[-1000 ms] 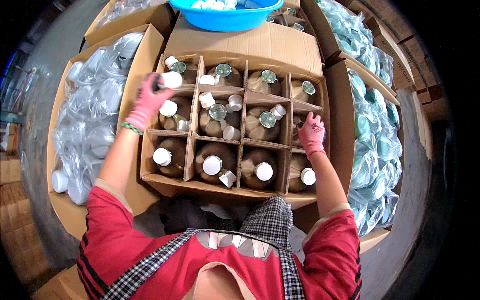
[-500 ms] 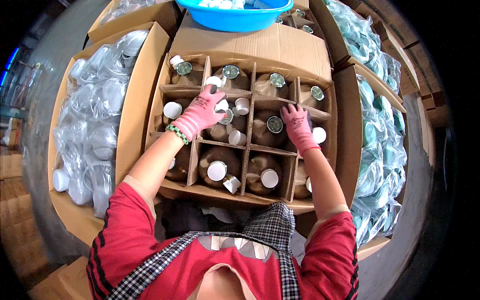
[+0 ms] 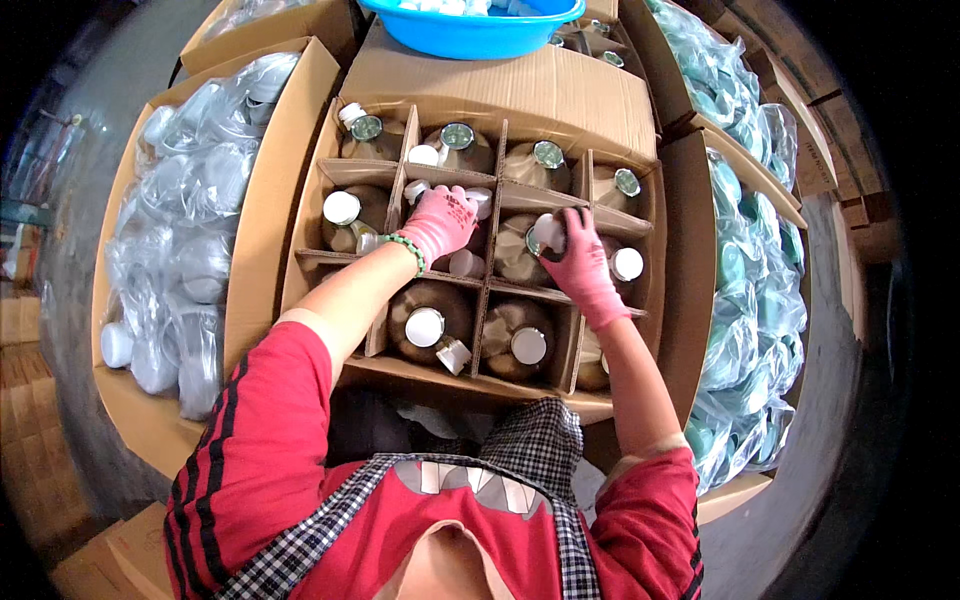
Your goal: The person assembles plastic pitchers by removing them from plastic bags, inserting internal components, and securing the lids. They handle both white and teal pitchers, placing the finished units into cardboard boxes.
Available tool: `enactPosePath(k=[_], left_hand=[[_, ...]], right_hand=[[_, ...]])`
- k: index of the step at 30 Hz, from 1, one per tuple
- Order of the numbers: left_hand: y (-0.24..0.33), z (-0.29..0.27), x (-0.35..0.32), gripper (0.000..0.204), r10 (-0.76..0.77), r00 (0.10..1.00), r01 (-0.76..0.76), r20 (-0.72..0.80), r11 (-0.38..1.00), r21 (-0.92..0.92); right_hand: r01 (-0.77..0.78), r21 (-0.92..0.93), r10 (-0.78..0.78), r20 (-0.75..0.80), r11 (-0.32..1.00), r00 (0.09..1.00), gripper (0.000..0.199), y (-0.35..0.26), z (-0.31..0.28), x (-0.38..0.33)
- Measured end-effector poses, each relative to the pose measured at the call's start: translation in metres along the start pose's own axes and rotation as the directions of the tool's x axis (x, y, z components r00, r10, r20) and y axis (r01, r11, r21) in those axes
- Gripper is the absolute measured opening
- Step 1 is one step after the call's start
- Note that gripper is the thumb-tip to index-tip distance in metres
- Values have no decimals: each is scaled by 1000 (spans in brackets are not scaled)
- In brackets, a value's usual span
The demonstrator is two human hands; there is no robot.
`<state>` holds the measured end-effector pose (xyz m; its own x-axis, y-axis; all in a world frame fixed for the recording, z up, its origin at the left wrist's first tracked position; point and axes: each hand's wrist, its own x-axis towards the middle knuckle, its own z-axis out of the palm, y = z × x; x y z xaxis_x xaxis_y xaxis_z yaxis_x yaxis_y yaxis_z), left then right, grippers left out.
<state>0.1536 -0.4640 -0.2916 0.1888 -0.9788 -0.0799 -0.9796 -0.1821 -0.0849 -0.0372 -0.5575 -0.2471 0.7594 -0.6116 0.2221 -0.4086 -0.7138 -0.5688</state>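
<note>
A cardboard box (image 3: 560,100) with cardboard dividers holds several brown bottles. Some bottles carry white caps (image 3: 425,326), others show green-grey sealed tops (image 3: 457,135). My left hand (image 3: 438,222), in a pink glove, presses down on the bottle in the middle cell of the second row; loose white caps (image 3: 424,155) lie beside it. My right hand (image 3: 577,262), also pink-gloved, grips a white cap (image 3: 548,231) on top of the neighbouring brown bottle (image 3: 515,255) to the right.
A blue plastic basin (image 3: 470,35) of white caps sits on the box flap at the top. An open carton of clear bagged items (image 3: 190,230) stands at the left. At the right, cartons hold teal bagged items (image 3: 750,290). Grey floor lies around them.
Both hands have moved inward from the box's outer cells to the middle cells. My right hand has come onto a white cap on a bottle; my left has settled on the central bottle.
</note>
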Motion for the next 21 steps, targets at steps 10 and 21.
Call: enactPosePath(k=[10,21], left_hand=[[-48,-24,-55,38,-374,913,77,-163,550,-831],[-105,-4,-87,49,102,810,447,578,530,-720]], right_hand=[[229,-490,-18,396,841,918,61,-7,24,23],[33,-485,104,253,874,962,39,-11,43,22]])
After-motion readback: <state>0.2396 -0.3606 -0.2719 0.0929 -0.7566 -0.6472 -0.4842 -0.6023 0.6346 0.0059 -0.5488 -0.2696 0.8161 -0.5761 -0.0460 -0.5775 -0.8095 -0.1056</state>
